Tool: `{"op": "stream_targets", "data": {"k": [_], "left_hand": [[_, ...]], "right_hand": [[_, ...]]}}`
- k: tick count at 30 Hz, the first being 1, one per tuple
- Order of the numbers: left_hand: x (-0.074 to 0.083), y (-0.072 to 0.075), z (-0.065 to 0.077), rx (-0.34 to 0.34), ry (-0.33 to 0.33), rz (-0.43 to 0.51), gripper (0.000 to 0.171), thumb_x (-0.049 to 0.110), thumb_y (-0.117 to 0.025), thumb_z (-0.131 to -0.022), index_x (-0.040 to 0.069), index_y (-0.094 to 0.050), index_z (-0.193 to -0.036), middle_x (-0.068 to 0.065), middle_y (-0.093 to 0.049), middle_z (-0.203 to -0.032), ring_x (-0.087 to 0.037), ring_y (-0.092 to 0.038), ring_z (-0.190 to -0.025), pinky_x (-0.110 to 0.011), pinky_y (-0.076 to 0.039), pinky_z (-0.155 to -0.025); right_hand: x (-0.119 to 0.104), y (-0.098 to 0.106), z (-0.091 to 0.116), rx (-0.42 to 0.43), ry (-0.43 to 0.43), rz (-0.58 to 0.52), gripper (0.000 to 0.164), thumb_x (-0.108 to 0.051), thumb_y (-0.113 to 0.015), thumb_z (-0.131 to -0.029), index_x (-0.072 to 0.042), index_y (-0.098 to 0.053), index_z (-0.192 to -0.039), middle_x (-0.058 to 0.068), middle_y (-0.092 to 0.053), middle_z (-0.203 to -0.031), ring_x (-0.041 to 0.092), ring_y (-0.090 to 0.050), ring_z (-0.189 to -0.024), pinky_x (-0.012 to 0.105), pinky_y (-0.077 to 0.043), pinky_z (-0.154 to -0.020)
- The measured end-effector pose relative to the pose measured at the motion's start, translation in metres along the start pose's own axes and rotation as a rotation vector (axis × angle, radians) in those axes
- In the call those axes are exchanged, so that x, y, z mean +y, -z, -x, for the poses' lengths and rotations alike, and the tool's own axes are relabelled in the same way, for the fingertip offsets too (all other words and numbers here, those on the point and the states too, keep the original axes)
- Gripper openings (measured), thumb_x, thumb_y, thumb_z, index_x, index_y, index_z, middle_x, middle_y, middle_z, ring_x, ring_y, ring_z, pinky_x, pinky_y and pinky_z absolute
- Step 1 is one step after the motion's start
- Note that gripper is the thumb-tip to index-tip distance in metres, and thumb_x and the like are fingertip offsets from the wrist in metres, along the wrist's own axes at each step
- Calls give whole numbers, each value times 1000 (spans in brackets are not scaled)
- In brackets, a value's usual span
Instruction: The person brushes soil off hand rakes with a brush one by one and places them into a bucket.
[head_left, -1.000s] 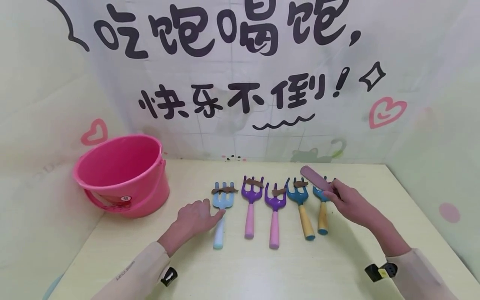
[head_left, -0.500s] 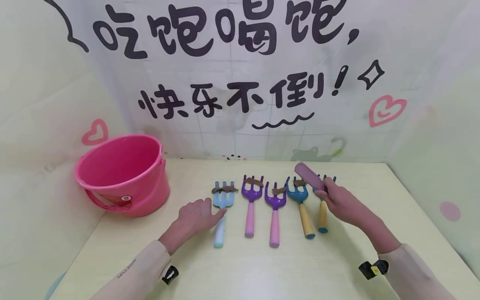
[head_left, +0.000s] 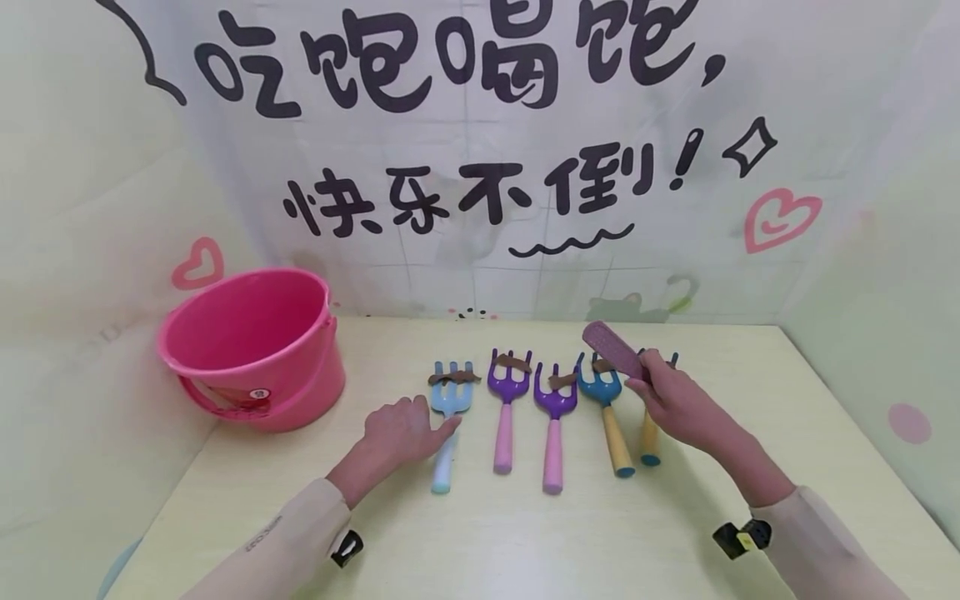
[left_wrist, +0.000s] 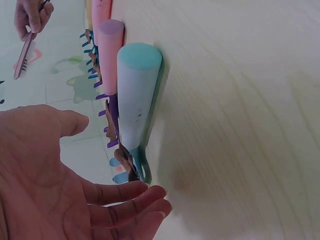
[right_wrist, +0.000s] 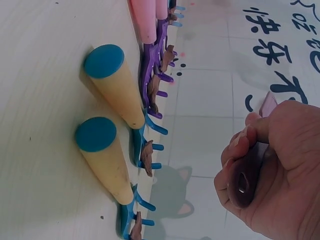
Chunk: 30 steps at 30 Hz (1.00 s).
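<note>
My right hand [head_left: 686, 403] grips the dark handle of a mauve brush [head_left: 613, 347], held up above the blue hand forks. Its bristles show in the left wrist view. Beside the light blue hand fork [head_left: 444, 462], my left hand [head_left: 401, 432] holds nothing, its fingers loosely bent and thumb near the fork's neck. To the right lie two purple forks with pink handles [head_left: 503, 437] [head_left: 552, 458], then two blue forks with yellow handles [head_left: 618, 442] [head_left: 650, 437]. Brown pieces [head_left: 454, 377] lie across the tines. My right hand partly hides the last fork's head.
A pink bucket [head_left: 300, 387] stands at the table's back left, its handle hanging down in front. Behind the pale table [head_left: 495, 542] hangs a white sheet [head_left: 487, 292] with black lettering. Sheets also close off both sides.
My right hand has carried the brush a little to the left, toward the nearer blue fork. My left hand stays beside the light blue fork. The forks have not moved on the table.
</note>
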<state>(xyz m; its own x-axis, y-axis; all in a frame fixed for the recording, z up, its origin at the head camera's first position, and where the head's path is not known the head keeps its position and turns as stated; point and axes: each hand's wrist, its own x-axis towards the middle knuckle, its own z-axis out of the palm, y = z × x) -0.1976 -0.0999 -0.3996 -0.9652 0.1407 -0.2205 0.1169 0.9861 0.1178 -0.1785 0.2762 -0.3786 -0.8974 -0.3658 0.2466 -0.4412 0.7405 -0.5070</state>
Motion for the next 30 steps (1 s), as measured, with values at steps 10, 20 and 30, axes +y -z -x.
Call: {"op": "stream_targets", "data": {"k": [10,20,30], "left_hand": [[13,-12,-11,-99,0,-6,51,59,-52,-86,10,-53,-72,-5,-49,-63,-18,-48,-54,-29,-35,-47],[14,-17,-14,-18,-40,139,30,27,-57,-88,-2,-49,-90,-9,-50,-68,-20,-50,-53,-31,-41,-43],[9,-18,-8,-28,-52,294,22,22,-49,-89,6,-49,-74,-7,-48,-61,-18,-45,-49,-30,-34,-42]], "right_hand": [[-11,-9,-7,-43,9,-34,12,-12,-53,-96,-6,-45,-100,1,-46,-71,13,-43,-57,27,-38,-50],[-20,-18,-11,-108,-40,-49,14,-16,-54,-96,-9,-47,-105,0,-46,-69,12,-43,-56,26,-37,-49],[-32,-32,-22,-133,-9,-44,12,-23,-51,-97,-12,-46,-97,-2,-43,-66,10,-41,-53,25,-36,-48]]}}
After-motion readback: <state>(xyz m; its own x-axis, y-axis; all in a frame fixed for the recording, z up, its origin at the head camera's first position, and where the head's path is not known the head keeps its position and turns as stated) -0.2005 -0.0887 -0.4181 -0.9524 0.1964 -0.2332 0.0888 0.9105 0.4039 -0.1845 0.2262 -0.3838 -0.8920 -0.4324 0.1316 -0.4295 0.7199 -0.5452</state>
